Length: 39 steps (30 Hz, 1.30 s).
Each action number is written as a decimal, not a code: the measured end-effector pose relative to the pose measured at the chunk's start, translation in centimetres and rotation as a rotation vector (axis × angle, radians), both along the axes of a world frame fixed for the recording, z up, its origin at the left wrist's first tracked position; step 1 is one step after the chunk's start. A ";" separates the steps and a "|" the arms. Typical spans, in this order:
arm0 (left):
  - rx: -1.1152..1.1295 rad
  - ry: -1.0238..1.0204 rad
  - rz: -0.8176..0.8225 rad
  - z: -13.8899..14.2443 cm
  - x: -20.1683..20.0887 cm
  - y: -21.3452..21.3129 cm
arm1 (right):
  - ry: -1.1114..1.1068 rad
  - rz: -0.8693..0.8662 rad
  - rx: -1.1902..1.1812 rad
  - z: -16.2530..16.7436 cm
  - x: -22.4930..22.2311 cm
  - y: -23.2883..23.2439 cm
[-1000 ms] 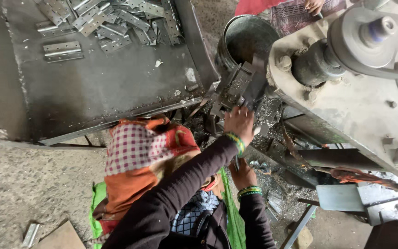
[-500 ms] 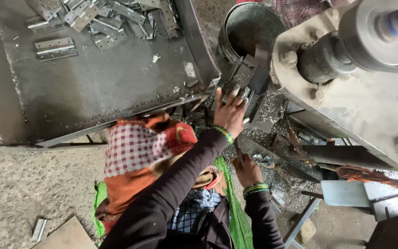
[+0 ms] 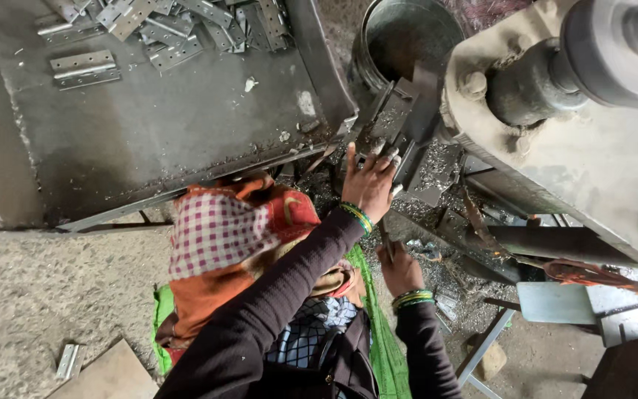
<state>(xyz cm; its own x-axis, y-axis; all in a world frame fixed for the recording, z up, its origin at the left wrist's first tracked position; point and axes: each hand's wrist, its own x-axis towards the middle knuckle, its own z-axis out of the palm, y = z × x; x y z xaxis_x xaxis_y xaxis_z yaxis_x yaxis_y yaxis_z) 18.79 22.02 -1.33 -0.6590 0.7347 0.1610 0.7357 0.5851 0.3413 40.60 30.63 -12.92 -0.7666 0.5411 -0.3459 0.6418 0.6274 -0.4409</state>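
My left hand [image 3: 369,185] is nearer, its grip spread narrow over a small metal part [image 3: 379,145] at the press [image 3: 555,140] mouth, while my right hand [image 3: 400,270] below pinches a thin rod [image 3: 384,240].

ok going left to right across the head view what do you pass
small hinge on the floor → pair of hinges on the metal tray → checked cloth → left hand at the press → metal bucket → machine shaft → flat metal plate

Red-white checked cloth [image 3: 215,233], orange folds; green bangles [image 3: 357,216]; black sleeves [image 3: 275,303]; grey metal tray [image 3: 186,125]
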 end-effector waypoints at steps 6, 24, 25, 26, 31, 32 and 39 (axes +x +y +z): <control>-0.004 -0.078 0.037 0.2 0.4 0.7 | 0.240 -0.070 0.049 -2.9 0.6 -2.9; 0.047 -0.132 0.026 0.1 -0.4 0.2 | 0.120 0.158 0.182 -1.3 -0.2 -3.0; 0.046 -0.117 0.024 0.0 -0.4 0.2 | 0.131 0.066 0.141 -2.0 -0.1 -3.3; 0.043 -0.105 0.021 -0.2 -0.3 0.2 | 0.138 -0.028 0.099 -2.8 0.3 -3.7; 0.123 -0.056 -0.036 -1.0 -0.6 -0.3 | 0.133 -0.049 0.007 -4.1 0.9 -2.9; 0.138 -0.033 -0.043 -0.8 -0.9 -0.5 | 0.146 -0.033 0.003 -3.5 0.5 -2.4; 0.027 -0.078 -0.001 -0.8 0.0 -0.2 | -0.137 0.056 0.127 -0.1 0.2 0.3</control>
